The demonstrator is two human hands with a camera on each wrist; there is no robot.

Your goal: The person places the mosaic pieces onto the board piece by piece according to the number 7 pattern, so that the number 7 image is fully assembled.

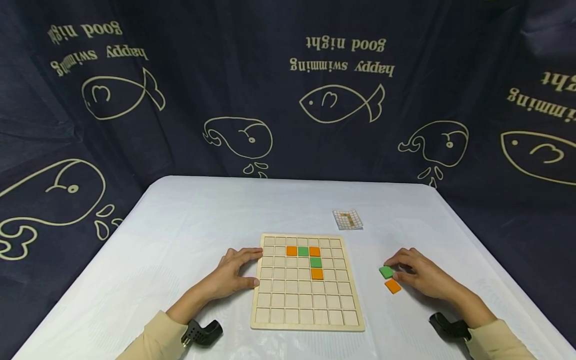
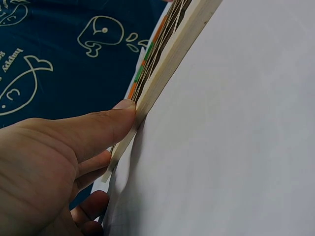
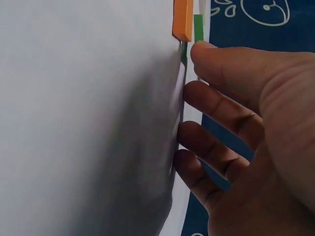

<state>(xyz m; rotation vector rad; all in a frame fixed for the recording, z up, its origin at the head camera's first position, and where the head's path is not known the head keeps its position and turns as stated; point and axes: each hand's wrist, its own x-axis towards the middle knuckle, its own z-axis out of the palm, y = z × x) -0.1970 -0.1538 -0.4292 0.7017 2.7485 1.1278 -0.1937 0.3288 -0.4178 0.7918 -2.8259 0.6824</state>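
A wooden grid board (image 1: 307, 327) lies on the table, its squares edged by raised lines. Three orange tiles and two green tiles form a hooked row in its upper part, among them an orange tile (image 1: 317, 274) at the lower end. My left hand (image 1: 229, 275) rests at the board's left edge, thumb and fingertips touching the rim, fingers fairly straight. Right of the board, my right hand (image 1: 418, 272) pinches a loose green tile (image 1: 386, 272) between thumb and index finger. A loose orange tile (image 1: 393, 286) lies just in front of it, below the thumb.
Behind the board's right corner lies a small printed card (image 1: 348, 219) showing a grid with a coloured pattern. A white cloth (image 1: 216, 205) covers the table. Beyond its back edge hangs a dark blue curtain (image 1: 279, 90) with fish drawings. Both wrists wear a black device (image 1: 204, 334).
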